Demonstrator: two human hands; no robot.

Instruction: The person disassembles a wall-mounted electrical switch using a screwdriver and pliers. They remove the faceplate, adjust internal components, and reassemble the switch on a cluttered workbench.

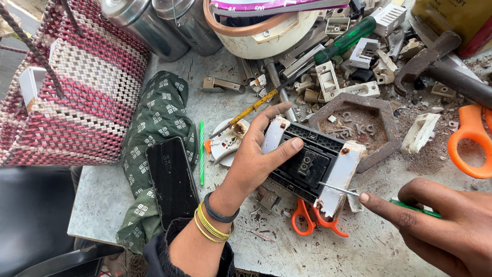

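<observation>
My left hand [253, 159] grips the left side of a black switch plate [307, 161] with white end brackets, thumb and forefinger pressing on it. It lies on the grey worktop [97, 195]. My right hand [446, 225] holds a thin green-handled screwdriver [338, 191], forefinger along the shaft, with the tip at the plate's lower right edge. Small orange-handled pliers [315, 220] lie just under the plate.
A dark phone [171, 179] rests on green patterned cloth [161, 118] at left. A woven red-and-white basket [77, 87] stands far left. Beyond the plate lie a hexagonal iron weight [387, 120], white plastic parts, a large green screwdriver [343, 43], a hammer [441, 64] and orange scissors [471, 143].
</observation>
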